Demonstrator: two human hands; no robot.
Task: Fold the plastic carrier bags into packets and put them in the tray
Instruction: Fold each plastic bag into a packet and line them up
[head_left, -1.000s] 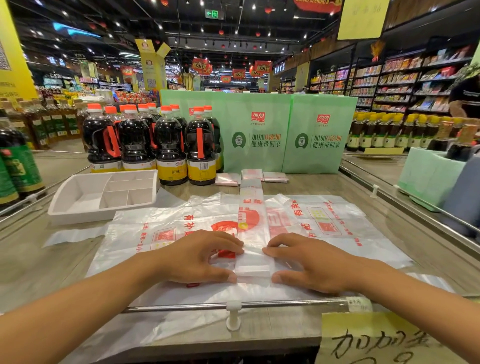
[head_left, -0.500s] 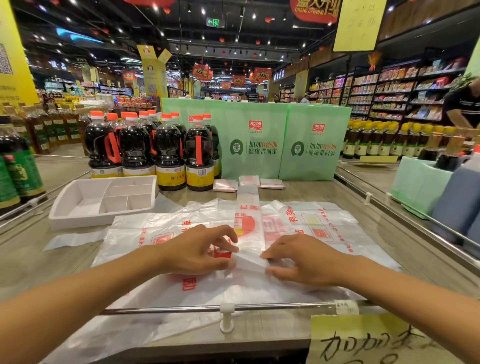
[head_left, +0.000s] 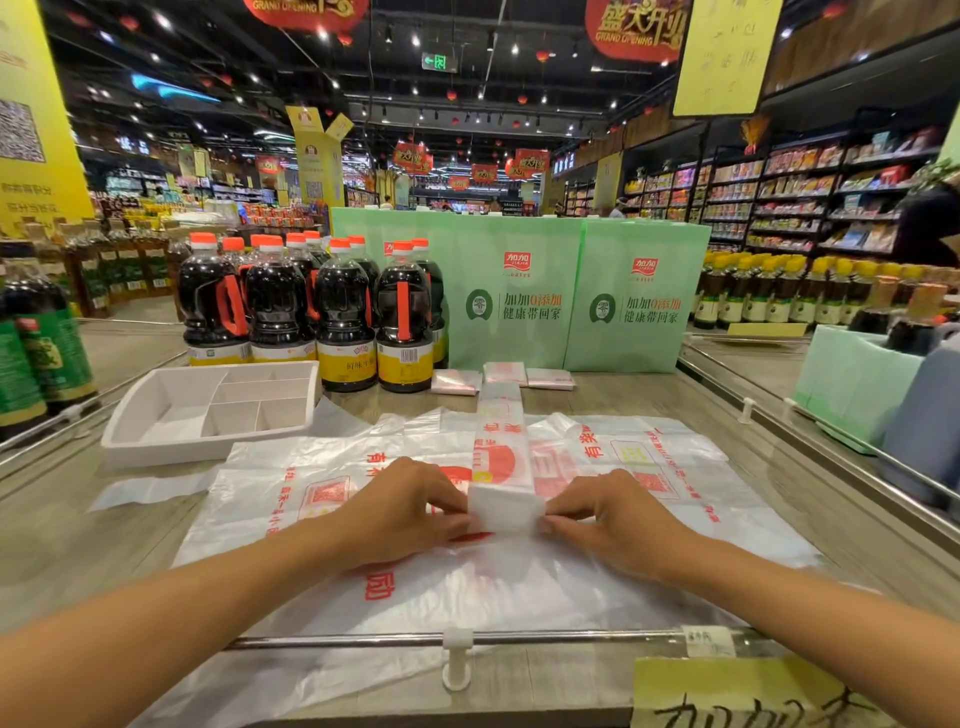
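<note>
Left hand (head_left: 410, 512) and right hand (head_left: 608, 514) each pinch one side of the folded end of the bag strip (head_left: 504, 504). A moment ago they pressed it flat. Now the end is lifted and turning over, so the packet grows. It sits on the loose bags (head_left: 311, 499), well apart from the tray (head_left: 156, 441). The fold hides the fingertips under it, and its layers are hard to count.

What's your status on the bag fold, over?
Pinching folded end of bag strip with left hand and right hand. Three finished packets lie beyond it, outside the tray. Nothing standing between hands and tray.
</note>
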